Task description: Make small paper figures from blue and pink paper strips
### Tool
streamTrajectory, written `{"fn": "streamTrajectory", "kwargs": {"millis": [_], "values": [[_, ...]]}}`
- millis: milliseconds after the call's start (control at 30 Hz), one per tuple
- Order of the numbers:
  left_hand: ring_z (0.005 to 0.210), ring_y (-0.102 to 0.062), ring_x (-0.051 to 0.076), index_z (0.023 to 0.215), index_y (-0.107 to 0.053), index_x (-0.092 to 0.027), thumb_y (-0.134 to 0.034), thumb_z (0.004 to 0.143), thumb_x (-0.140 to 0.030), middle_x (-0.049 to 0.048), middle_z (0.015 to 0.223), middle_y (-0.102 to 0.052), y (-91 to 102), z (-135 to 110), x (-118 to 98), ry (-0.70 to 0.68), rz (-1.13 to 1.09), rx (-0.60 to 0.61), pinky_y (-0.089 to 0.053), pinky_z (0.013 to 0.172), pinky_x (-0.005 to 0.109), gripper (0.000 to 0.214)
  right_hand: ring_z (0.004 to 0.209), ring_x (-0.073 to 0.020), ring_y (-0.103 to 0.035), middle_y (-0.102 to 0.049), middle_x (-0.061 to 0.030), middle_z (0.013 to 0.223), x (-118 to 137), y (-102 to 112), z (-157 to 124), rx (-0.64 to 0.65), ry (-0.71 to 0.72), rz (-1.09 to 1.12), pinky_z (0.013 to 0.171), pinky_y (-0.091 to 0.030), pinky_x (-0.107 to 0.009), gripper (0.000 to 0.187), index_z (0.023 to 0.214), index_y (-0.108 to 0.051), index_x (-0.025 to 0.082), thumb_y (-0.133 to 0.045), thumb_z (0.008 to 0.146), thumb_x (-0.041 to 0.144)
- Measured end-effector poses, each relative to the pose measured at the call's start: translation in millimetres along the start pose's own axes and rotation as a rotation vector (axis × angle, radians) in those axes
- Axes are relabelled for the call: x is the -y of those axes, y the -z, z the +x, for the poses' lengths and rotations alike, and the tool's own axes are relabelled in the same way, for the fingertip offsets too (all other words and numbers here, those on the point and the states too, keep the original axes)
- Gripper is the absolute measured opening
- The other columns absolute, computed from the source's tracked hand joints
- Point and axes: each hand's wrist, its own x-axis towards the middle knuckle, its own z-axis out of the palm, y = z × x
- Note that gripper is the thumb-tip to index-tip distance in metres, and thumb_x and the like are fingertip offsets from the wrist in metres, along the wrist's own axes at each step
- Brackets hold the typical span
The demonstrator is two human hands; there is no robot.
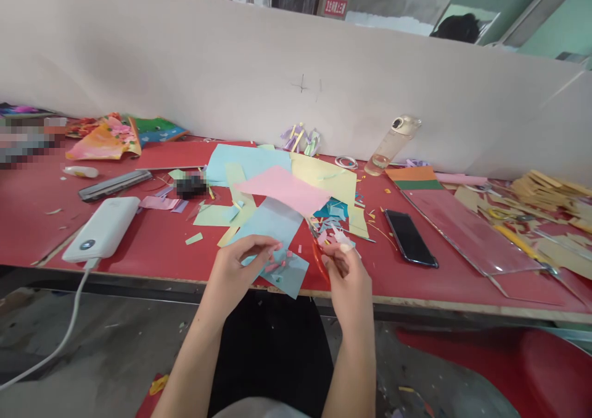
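My left hand [243, 264] is at the front edge of the red table [152, 245], fingers pinched on a small pink paper scrap [272, 266] over a blue paper sheet [277, 245]. My right hand [345, 267] is closed around red-handled scissors [319, 254], whose blades point up toward the paper pile. Sheets of pink paper [282, 187], yellow paper [330, 177] and light blue paper [245, 162] lie overlapping just beyond the hands, with many small cuttings around them.
A white power bank [102, 228] with a cable sits at the left, a black phone [409, 237] at the right. A clear bottle [391, 147] leans against the back board. Clear plastic sheets [467, 227] and wooden sticks [550, 190] lie far right.
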Motion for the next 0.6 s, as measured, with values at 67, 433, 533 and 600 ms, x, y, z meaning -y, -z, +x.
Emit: {"fn": "streamTrajectory", "kwargs": {"millis": [67,433,533,600], "values": [[0.089,-0.077,0.025,0.091,-0.081,-0.021,-0.073,0.086,-0.034,0.0071,0.093,-0.081,1.1,1.1,1.6,-0.010,0.019,0.005,-0.065,0.074,0.029,0.016,0.104,-0.0284,-0.072,-0.074,-0.0106,0.110,4.7,1.0,-0.8,-0.001,-0.024,0.141,0.087,-0.056,-0.042,0.022,0.109,-0.063,0.025,-0.058,0.091,0.038],[0.092,-0.076,0.024,0.092,-0.082,-0.022,-0.076,0.086,-0.035,0.0067,0.093,-0.081,9.4,5.0,9.1,-0.022,0.072,-0.025,-0.063,0.083,0.031,0.016,0.088,-0.0228,-0.069,-0.065,-0.0034,0.094,-0.8,-21.5,3.8,0.018,-0.116,0.445,0.082,-0.061,-0.038,0.050,0.123,-0.070,0.022,-0.080,0.076,0.036],[0.093,-0.076,0.025,0.095,-0.082,-0.022,-0.076,0.086,-0.037,0.0069,0.095,-0.081,10.5,5.0,11.1,-0.016,0.066,-0.025,-0.063,0.084,0.032,0.018,0.090,-0.0212,-0.069,-0.070,-0.0061,0.108,1.1,-27.2,3.6,-0.036,-0.093,0.518,0.080,-0.061,-0.036,0.066,0.140,-0.061,0.025,-0.079,0.077,0.035],[0.093,-0.077,0.025,0.097,-0.082,-0.022,-0.076,0.086,-0.037,0.0070,0.096,-0.081,10.8,4.7,11.6,-0.015,0.057,-0.026,-0.063,0.084,0.032,0.020,0.087,-0.0178,-0.068,-0.066,-0.0077,0.130,2.4,-28.5,4.0,-0.054,-0.090,0.607,0.075,-0.060,-0.033,0.078,0.150,-0.050,0.032,-0.080,0.077,0.033]]}}
